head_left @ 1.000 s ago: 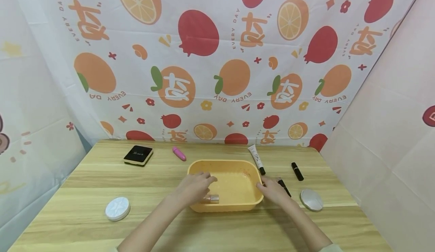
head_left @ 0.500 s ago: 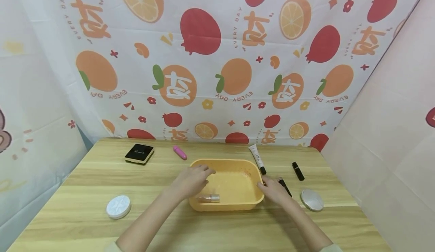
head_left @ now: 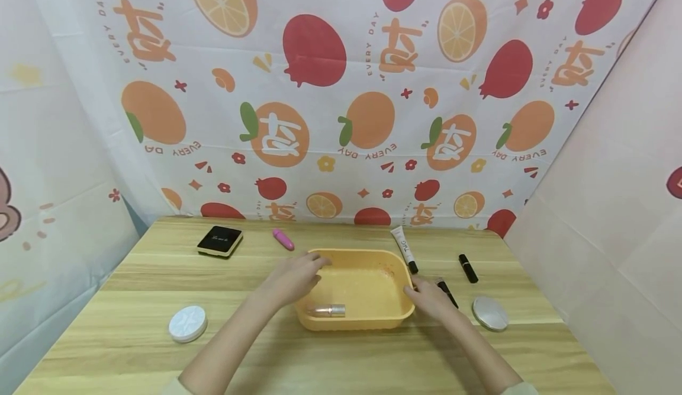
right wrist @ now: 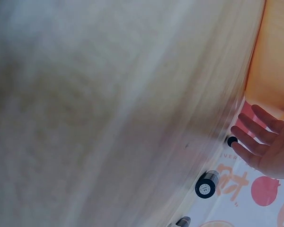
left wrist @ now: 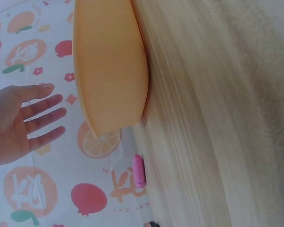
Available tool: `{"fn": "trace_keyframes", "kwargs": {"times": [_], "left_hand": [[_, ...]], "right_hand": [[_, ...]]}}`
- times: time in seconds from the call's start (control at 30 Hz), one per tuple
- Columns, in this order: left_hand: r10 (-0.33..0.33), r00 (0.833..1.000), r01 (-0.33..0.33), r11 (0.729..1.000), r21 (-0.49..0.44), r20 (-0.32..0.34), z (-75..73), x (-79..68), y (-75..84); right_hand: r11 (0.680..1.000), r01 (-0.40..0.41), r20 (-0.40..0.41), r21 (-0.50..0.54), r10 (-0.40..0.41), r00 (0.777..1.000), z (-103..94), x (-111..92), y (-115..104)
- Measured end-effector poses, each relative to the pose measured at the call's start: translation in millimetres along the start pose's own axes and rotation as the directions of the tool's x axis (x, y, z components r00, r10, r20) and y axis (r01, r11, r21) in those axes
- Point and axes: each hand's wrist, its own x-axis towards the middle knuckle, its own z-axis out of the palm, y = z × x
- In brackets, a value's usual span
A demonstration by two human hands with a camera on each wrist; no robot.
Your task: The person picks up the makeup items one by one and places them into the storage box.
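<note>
A yellow plastic storage box [head_left: 351, 324] stands at the middle of the table. Inside, along its near wall, lies a lipstick tube [head_left: 330, 310] with a silvery end. My left hand [head_left: 293, 279] hovers over the box's left rim, holding nothing; the left wrist view shows its fingers [left wrist: 46, 108] loosely extended, apart from the box wall [left wrist: 109, 66]. At the right rim, my right hand [head_left: 430, 300] holds the box, thumb over the edge and the other fingers outside. The right wrist view shows those fingers [right wrist: 255, 130] spread beside the box's end; its thumb is hidden there.
On the left are a black compact [head_left: 220, 241], a pink tube [head_left: 283, 239] and a white round case [head_left: 188, 324]. Right of the box lie a white squeeze tube [head_left: 405, 250], a black-capped tube [head_left: 447, 292], a black lipstick [head_left: 468, 268] and a silvery round compact [head_left: 490, 313].
My left hand has let go of the lipstick tube inside the box and drawn back up and left to the rim. The right hand has stayed at the right rim.
</note>
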Motion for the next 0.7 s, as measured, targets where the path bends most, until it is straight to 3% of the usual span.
{"fn": "trace_keyframes", "kwargs": {"times": [0.3,0.7], "left_hand": [[-0.03,0.998,0.029,0.999,-0.024,-0.06,-0.7,2.4,-10.0],[-0.077,0.995,0.075,0.996,-0.046,-0.061,0.9,4.7,-20.6]], "right_hand": [[1.0,-0.008,0.011,0.015,0.007,1.0,-1.4,-1.4,-2.5],[1.0,-0.01,0.015,0.024,0.009,1.0,-1.3,-0.2,-1.6]]}}
